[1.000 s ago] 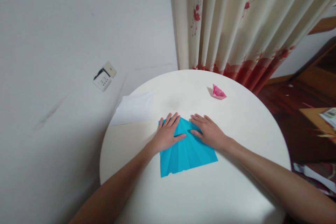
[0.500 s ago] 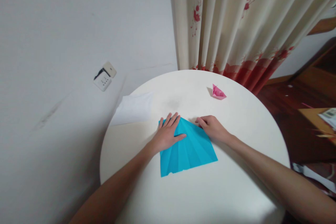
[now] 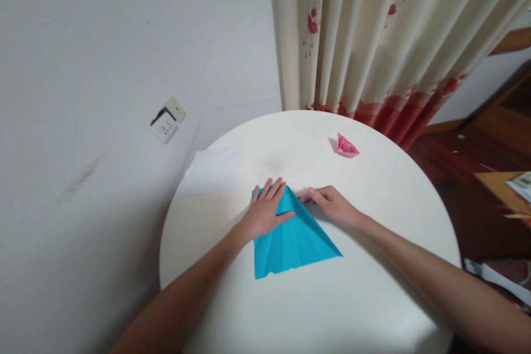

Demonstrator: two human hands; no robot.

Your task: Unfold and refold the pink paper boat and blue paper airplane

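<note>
A creased blue paper sheet (image 3: pixel 295 240) lies in the middle of a round white table (image 3: pixel 373 298). My left hand (image 3: pixel 265 211) rests flat on the sheet's upper left part, fingers spread. The fingers of my right hand (image 3: pixel 332 204) pinch the sheet's upper right edge, which is lifted and folded inward toward the middle. A small pink folded paper boat (image 3: pixel 345 146) sits on the far right of the table, away from both hands.
A white paper sheet (image 3: pixel 211 171) lies at the table's far left edge against the wall. A wall socket (image 3: pixel 167 120) is on the white wall at left. A flowered curtain (image 3: pixel 373 38) hangs behind the table. Dark wooden floor and furniture are at right.
My right hand went from lying flat on the blue sheet to gripping its right edge and folding that edge inward. My left hand stayed in place.
</note>
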